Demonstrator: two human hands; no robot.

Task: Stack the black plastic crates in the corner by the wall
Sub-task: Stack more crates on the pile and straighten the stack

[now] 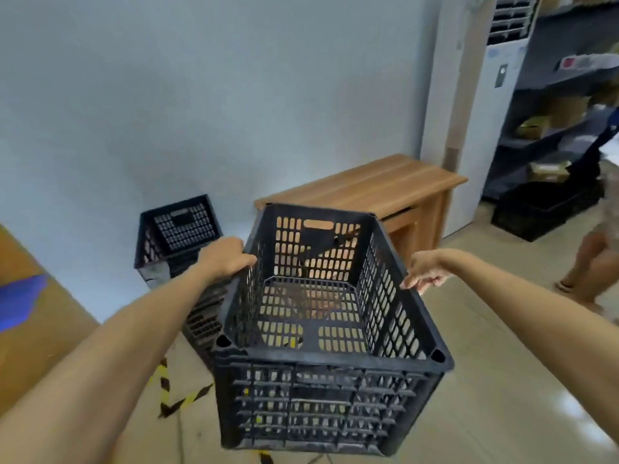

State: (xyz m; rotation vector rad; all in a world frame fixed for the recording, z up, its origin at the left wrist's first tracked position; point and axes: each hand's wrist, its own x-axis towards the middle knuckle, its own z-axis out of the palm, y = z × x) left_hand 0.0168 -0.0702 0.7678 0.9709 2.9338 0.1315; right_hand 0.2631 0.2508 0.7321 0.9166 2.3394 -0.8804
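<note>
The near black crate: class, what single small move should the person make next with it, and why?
Probably close the right hand onto the crate's right rim. The left hand already grips the left rim of the near crate, while the right hand's fingers are spread, beside the rim, not gripping. A two-handed hold seems needed before carrying it to the crate by the wall.

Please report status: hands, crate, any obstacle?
Left hand gripping crate rim. Right hand open, off rim. Stack by wall; path clear.
</note>
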